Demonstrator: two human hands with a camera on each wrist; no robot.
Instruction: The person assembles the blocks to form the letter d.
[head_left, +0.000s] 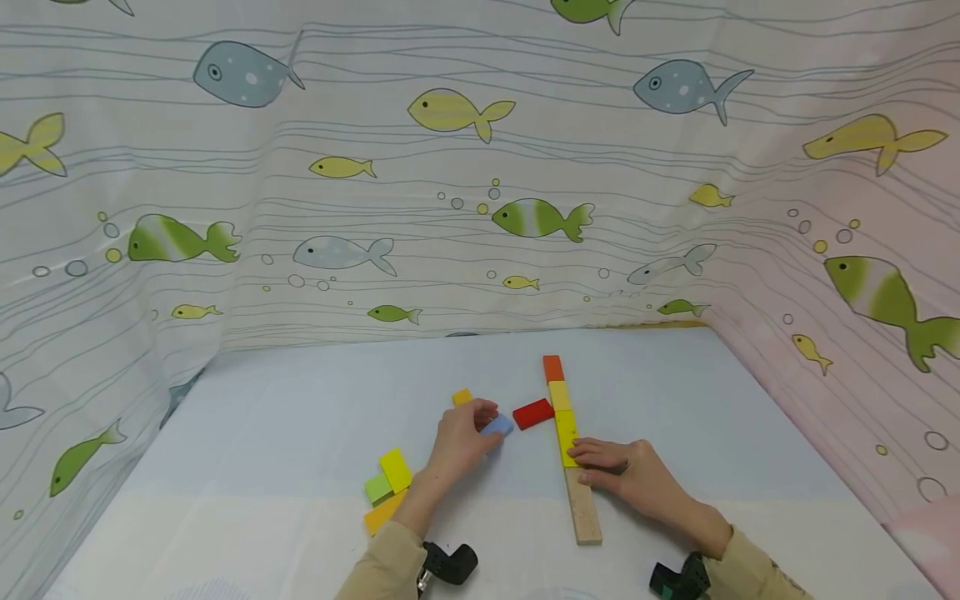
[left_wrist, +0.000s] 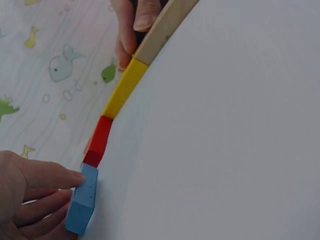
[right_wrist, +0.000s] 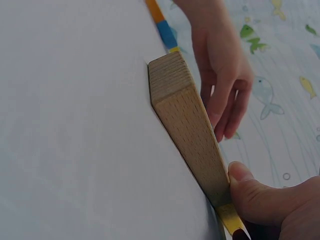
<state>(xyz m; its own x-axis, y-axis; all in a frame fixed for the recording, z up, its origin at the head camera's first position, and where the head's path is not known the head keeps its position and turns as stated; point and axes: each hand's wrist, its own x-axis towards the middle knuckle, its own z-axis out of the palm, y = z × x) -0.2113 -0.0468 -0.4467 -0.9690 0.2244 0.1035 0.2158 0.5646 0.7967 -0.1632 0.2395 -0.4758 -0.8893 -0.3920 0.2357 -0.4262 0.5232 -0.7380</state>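
My left hand pinches a light blue block, thumb on one face and fingers behind. Close beyond it lies a red block, slanted, one end at the side of a straight row. From the far end, the row has an orange-red block, a pale yellow block, bright yellow and a long plain wooden block. My right hand touches the row from the right, around the joint between yellow and wood. Its thumb rests against the wooden block's side in the right wrist view.
Left of my left forearm lie a yellow block, a green block and an orange block. Another orange-yellow block shows behind my left hand. A fish-patterned cloth hangs around the white table.
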